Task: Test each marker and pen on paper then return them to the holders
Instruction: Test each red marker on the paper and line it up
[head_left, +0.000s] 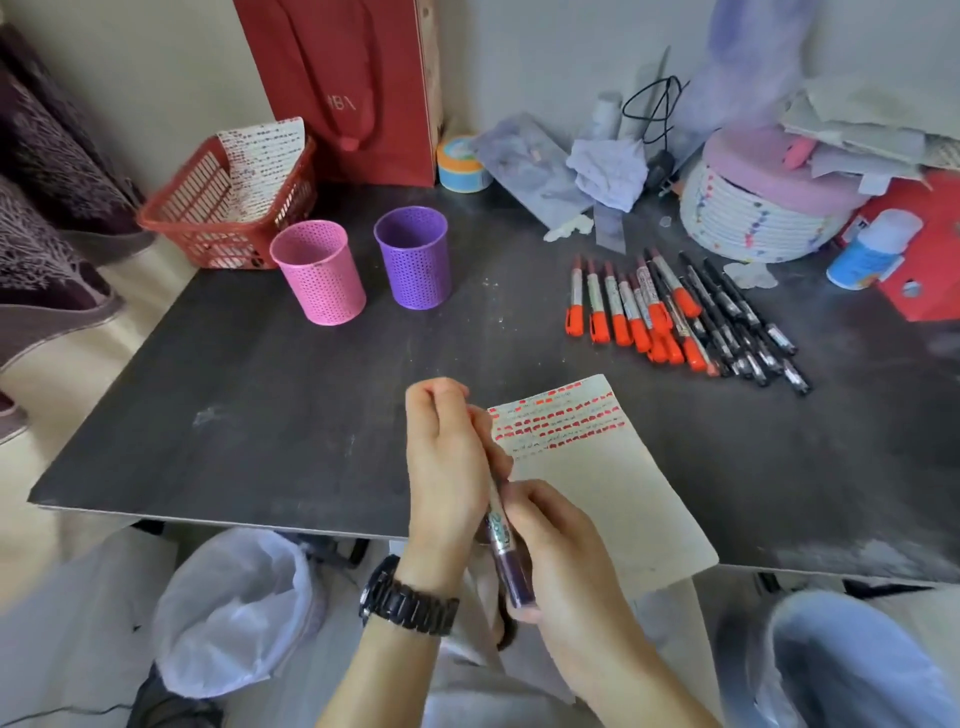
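Left hand (447, 467) is gripping the marker (506, 540) top, right hand (558, 551) is wrapping its barrel | over paper (608, 483) edge | uncapping: pulling straight apart is best | 2 holders (317, 273) standing empty

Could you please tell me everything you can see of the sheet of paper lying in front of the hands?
The sheet of paper is pale cream, rectangular and looks like thin card. It lies flat and skewed on the dark table, its near corner overhanging the front edge. Rows of short red test marks fill its far end; the rest is blank. The left hand and the marker overlap its left edge; contact is unclear.
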